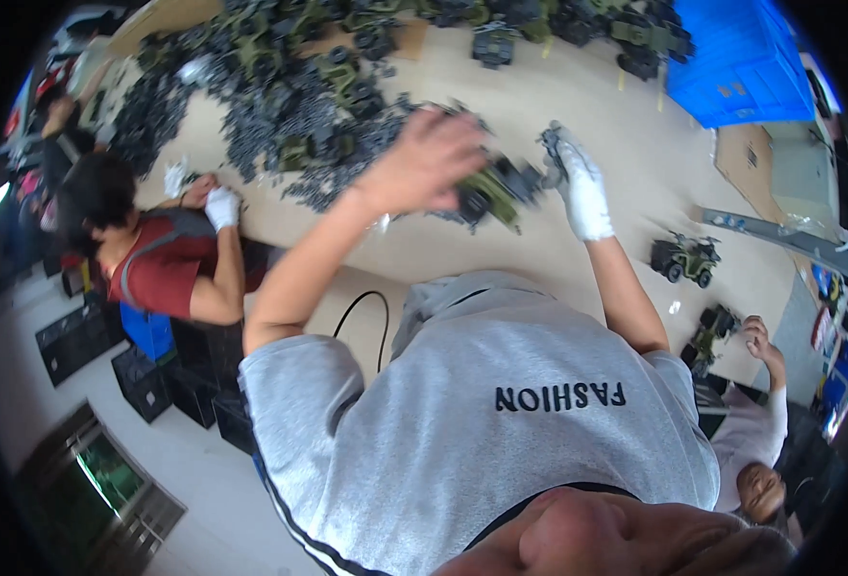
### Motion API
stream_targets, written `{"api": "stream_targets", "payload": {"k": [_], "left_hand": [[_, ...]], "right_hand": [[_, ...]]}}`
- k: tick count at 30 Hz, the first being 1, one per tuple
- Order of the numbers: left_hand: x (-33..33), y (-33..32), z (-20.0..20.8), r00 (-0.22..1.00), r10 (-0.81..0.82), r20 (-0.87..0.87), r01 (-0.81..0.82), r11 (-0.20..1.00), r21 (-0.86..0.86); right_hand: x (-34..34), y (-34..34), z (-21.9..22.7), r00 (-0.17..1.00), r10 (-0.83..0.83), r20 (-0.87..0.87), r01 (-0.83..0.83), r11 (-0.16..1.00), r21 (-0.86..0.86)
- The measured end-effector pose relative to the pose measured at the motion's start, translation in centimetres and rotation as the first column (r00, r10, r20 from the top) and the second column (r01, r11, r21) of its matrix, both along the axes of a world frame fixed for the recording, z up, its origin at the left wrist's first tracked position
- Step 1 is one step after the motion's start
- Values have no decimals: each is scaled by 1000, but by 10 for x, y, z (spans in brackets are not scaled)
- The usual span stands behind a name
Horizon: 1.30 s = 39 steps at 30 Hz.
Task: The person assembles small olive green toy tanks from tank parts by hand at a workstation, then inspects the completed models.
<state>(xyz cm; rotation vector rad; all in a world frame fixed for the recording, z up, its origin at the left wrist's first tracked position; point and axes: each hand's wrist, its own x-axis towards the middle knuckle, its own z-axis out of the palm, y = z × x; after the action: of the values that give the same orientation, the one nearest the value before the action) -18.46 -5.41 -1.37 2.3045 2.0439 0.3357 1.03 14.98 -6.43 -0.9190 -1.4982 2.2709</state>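
My left hand [424, 161], bare and blurred by motion, reaches over the near edge of the heap of dark parts. Its fingers look spread, with the thumb apart. Just to its right an olive-green and black toy quad bike [506, 192] lies on the table, also blurred and partly behind the hand. My right hand [582, 192] wears a white glove and is closed on a small dark grey plastic part [551, 144], whose exact kind I cannot make out. That hand is to the right of the quad bike, apart from the left hand.
Dark small parts [270, 115] and several green toy bodies cover the table's far left. A blue crate [736, 62] stands far right. Finished-looking quad bikes [685, 259] sit to the right. A co-worker in red [160, 259] works at left, another person [755, 442] at lower right.
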Motion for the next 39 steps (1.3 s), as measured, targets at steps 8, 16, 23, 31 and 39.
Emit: {"api": "stream_targets", "payload": {"k": [8, 16, 23, 31, 39], "left_hand": [[144, -66, -76, -207, 210, 956, -498, 818, -288], [148, -81, -27, -685, 407, 605, -175, 714, -678], [170, -113, -48, -968, -8, 253, -85, 953, -292], [154, -110, -35, -964, -170, 205, -196, 974, -114], [150, -80, -12, -666, -263, 698, -584, 766, -268]], "right_hand": [[92, -86, 33, 995, -104, 7, 99, 922, -374], [104, -105, 88, 857, 514, 31, -501, 845, -186], [119, -64, 136, 786, 582, 207, -598, 635, 489], [137, -71, 128, 517, 809, 281, -846, 434, 309], [103, -98, 104, 958, 278, 68, -278, 961, -9]]}}
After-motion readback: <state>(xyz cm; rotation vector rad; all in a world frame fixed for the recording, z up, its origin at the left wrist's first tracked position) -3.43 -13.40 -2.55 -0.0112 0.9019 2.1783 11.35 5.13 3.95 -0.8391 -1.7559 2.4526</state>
